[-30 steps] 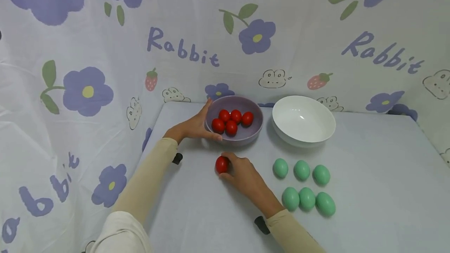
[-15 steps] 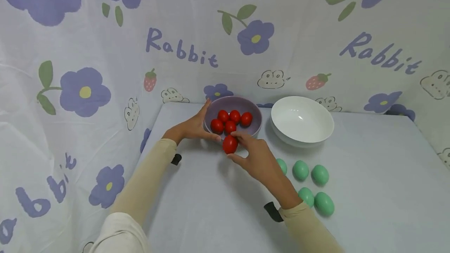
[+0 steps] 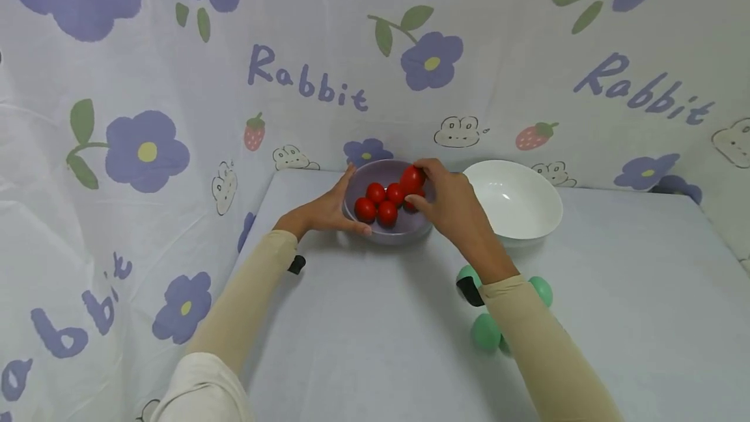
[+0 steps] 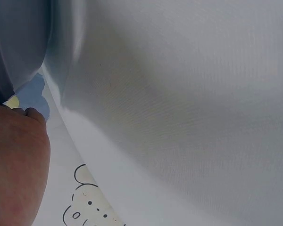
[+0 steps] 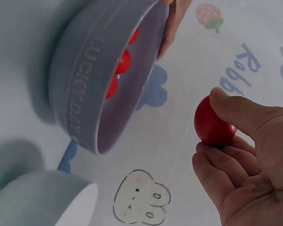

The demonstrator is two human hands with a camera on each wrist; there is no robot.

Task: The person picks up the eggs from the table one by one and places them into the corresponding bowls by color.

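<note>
My right hand (image 3: 459,213) pinches a red egg (image 3: 413,178) between thumb and fingers, above the right part of the purple bowl (image 3: 391,235). In the right wrist view, this smooth red egg (image 5: 212,121) is held by thumb and fingertips, apart from the tilted-looking bowl (image 5: 85,75). Several more red eggs (image 3: 375,193) lie in the bowl, one partly hidden by the held egg and fingers. My left hand (image 3: 325,210) rests against the bowl's left side, thumb along the front and fingers spread toward the back rim. The left wrist view catches part of that hand (image 4: 19,160) beside the bowl (image 4: 19,42).
A white bowl (image 3: 518,204) stands right of the purple one, partly behind my right hand. Several green eggs (image 3: 486,332) lie on the white table (image 3: 351,344), mostly covered by my right forearm. A patterned cloth (image 3: 316,25) hangs along the back.
My right hand has lifted the red egg from the table and carried it up, away from me and rightward to above the purple bowl. The left hand has stayed at the bowl.
</note>
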